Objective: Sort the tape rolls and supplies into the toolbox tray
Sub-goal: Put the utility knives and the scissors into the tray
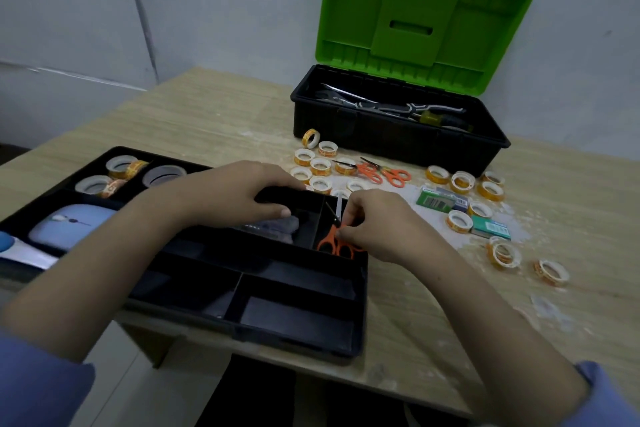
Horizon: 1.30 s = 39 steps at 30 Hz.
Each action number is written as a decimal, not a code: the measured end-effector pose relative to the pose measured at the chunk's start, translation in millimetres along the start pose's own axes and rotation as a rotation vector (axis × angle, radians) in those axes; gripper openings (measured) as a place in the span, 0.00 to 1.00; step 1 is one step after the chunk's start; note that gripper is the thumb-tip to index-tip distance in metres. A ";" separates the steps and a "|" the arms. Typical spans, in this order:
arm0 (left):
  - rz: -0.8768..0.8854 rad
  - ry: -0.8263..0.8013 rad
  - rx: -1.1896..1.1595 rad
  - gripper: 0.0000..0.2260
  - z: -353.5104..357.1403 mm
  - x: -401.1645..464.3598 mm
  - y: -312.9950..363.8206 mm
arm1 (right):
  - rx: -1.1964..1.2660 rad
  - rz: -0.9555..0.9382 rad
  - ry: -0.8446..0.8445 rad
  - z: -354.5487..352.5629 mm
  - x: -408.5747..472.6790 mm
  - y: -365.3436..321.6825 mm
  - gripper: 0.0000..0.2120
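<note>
A black divided toolbox tray (301, 333) lies on the table in front of me. My left hand (239, 192) grips the tray's far rim. My right hand (374, 224) pinches orange-handled scissors (334, 241) that stand in the tray's right compartment. Wide clear tape rolls (119, 165) sit in the tray's far-left compartments. A pale blue mouse (74, 222) lies in the left section. Several small orange-and-white tape rolls (320, 166) are scattered on the table behind the tray, and more tape rolls (462, 180) lie to the right.
An open toolbox (398, 135) with a green lid (422, 17) stands at the back right, tools inside. Two more orange scissors (384, 173) lie in front of it. Green and blue staple boxes (440, 199) and a teal box (490, 229) lie right of my hand. A wall stands behind.
</note>
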<state>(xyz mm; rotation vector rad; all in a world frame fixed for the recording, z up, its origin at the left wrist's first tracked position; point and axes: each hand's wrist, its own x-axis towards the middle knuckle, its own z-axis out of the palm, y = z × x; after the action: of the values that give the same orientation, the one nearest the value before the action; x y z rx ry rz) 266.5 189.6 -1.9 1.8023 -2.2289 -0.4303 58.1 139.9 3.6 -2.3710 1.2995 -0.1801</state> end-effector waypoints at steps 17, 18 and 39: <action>-0.005 0.167 0.017 0.25 18.5 -8.9 3.2 | 0.136 0.015 0.000 -15.5 -3.9 -3.8 0.05; -0.005 0.168 0.016 0.24 18.7 -9.1 3.4 | 0.085 0.012 -0.007 -14.9 -3.0 -5.3 0.06; -0.039 0.134 0.009 0.27 21.6 -11.0 3.7 | -0.219 0.038 0.064 6.8 -8.6 -10.0 0.12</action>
<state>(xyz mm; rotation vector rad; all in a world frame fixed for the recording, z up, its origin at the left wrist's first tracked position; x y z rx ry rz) 257.5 202.7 -20.6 1.8245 -2.1122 -0.2983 63.2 153.8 2.5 -2.5382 1.4599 -0.1073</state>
